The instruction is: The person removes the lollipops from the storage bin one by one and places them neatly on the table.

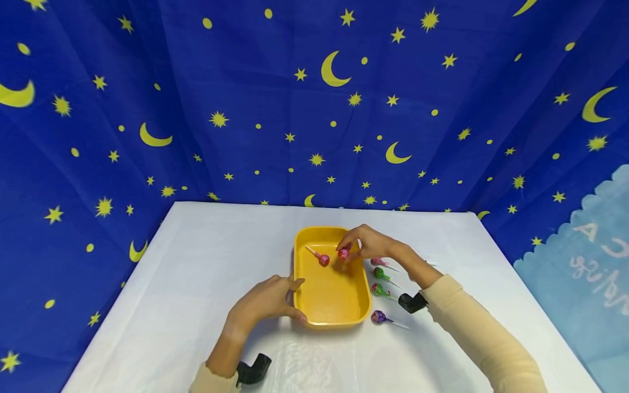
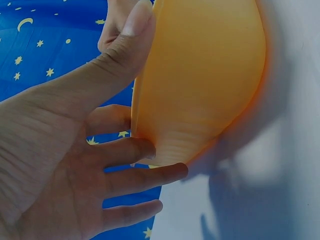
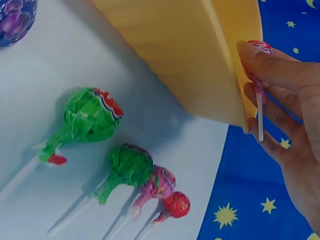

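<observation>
My left hand (image 1: 262,300) holds a yellow plastic tray (image 1: 331,326) at its near left corner, thumb on the near side and fingers along the left wall. Over the tray's far right part, my right hand (image 1: 367,241) pinches a red lollipop (image 1: 343,253) by its wrapped head. The white stick of that lollipop points down in the right wrist view. Inside the tray lies another red lollipop (image 1: 324,260), its stick toward the far left. Right of the tray, a pink lollipop (image 1: 377,262), two green lollipops (image 1: 379,273) and a purple lollipop (image 1: 378,317) lie in a row.
Beside the pink one, a further red lollipop (image 3: 177,204) shows in the right wrist view. Everything stands on a white-covered table (image 1: 221,240). A blue curtain (image 1: 275,98) with yellow moons and stars hangs behind and at the sides.
</observation>
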A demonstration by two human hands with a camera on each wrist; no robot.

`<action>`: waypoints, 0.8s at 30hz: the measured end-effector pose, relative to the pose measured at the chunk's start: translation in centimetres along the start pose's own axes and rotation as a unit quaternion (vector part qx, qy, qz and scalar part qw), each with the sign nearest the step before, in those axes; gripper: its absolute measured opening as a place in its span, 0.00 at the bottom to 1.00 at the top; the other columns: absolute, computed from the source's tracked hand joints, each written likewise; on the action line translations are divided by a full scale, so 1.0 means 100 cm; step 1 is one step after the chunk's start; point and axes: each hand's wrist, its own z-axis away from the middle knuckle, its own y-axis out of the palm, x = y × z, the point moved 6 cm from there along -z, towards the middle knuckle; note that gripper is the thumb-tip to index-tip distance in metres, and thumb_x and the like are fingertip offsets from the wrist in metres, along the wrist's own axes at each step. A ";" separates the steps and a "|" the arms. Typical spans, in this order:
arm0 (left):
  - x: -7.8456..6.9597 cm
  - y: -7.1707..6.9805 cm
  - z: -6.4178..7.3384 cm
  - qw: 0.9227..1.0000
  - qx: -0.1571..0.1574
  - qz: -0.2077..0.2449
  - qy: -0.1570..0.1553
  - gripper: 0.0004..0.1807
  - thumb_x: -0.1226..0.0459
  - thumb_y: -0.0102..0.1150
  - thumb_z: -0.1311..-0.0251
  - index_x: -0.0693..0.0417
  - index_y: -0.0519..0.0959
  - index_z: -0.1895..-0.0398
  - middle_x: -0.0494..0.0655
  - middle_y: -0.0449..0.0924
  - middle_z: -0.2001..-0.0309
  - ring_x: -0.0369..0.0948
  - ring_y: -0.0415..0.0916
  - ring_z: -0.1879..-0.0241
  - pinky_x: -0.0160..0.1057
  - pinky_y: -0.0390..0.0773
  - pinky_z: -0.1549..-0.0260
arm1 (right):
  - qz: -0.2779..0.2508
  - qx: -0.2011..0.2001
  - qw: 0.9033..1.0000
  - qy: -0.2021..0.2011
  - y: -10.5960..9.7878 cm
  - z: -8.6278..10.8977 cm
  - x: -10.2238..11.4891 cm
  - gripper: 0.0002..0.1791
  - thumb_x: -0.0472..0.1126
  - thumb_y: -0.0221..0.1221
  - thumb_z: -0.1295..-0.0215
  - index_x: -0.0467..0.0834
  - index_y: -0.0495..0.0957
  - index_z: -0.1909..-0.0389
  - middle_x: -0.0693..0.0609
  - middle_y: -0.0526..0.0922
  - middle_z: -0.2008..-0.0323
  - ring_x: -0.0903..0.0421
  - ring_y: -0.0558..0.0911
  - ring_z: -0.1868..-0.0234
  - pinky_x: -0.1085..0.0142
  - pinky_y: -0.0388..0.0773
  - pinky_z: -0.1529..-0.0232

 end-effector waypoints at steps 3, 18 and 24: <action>0.000 0.000 0.001 1.000 0.000 -0.001 -0.002 0.47 0.44 0.76 0.62 0.58 0.75 0.37 0.41 0.78 0.68 0.38 0.66 0.68 0.38 0.67 0.67 | -0.004 -0.015 1.000 0.004 -0.005 0.005 -0.002 0.15 0.32 0.70 0.47 0.37 0.85 0.56 0.50 0.87 0.60 0.58 0.82 0.60 0.64 0.80 0.51; 0.000 0.000 0.000 1.000 -0.005 -0.002 0.003 0.47 0.45 0.76 0.62 0.59 0.75 0.37 0.42 0.79 0.68 0.38 0.67 0.68 0.39 0.68 0.66 | -0.015 -0.042 0.997 0.058 -0.021 0.049 -0.021 0.17 0.39 0.72 0.47 0.41 0.86 0.56 0.52 0.88 0.59 0.56 0.83 0.58 0.52 0.81 0.51; 0.001 0.000 -0.001 1.000 -0.004 0.002 -0.005 0.47 0.45 0.77 0.63 0.59 0.75 0.37 0.42 0.75 0.70 0.39 0.66 0.67 0.40 0.66 0.66 | -0.025 -0.040 0.996 0.079 -0.020 0.066 -0.031 0.17 0.38 0.72 0.47 0.40 0.85 0.54 0.52 0.88 0.58 0.57 0.83 0.58 0.52 0.80 0.51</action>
